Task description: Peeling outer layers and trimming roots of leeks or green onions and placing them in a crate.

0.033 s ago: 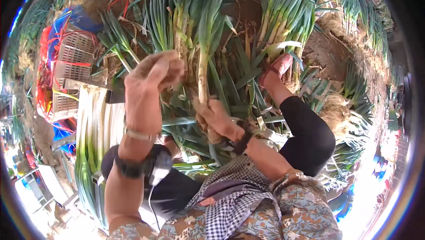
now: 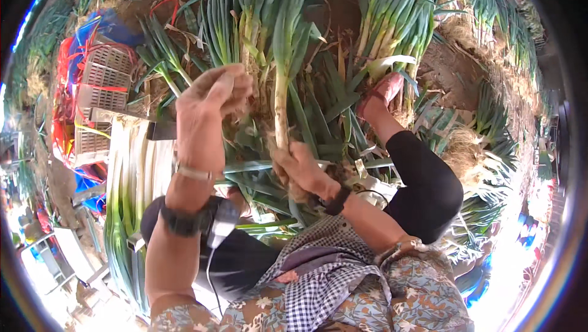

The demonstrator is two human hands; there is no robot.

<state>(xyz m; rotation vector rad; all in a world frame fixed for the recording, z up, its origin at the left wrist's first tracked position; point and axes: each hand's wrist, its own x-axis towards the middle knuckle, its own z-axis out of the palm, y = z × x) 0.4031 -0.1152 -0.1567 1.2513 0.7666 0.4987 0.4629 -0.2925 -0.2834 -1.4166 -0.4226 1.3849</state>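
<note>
My right hand (image 2: 301, 168) is wrapped round the lower end of a long green onion (image 2: 280, 108), near its pale, shaggy roots. The onion stands nearly upright, its green leaves fanning away from me. Beside it on the left, my left hand (image 2: 215, 92) is raised with its fingers curled together. Whatever those fingers may hold is hidden or too small to name. Behind the hands lie bundles of green onions (image 2: 223, 26) with soil-brown, dry outer skins. On my left rests a row of clean, white-stalked green onions (image 2: 131, 167).
A beige plastic crate (image 2: 104, 75) with red straps and blue sheeting stands at the far left. Another tied onion bundle (image 2: 392, 20) lies at the far right, near my shod foot (image 2: 383, 94). Loose leaves (image 2: 263, 194) cover the ground between my legs. A cable (image 2: 210, 280) hangs by my left arm.
My left hand has shifted very slightly. The right hand keeps its hold on the green onion, and the rest looks the same.
</note>
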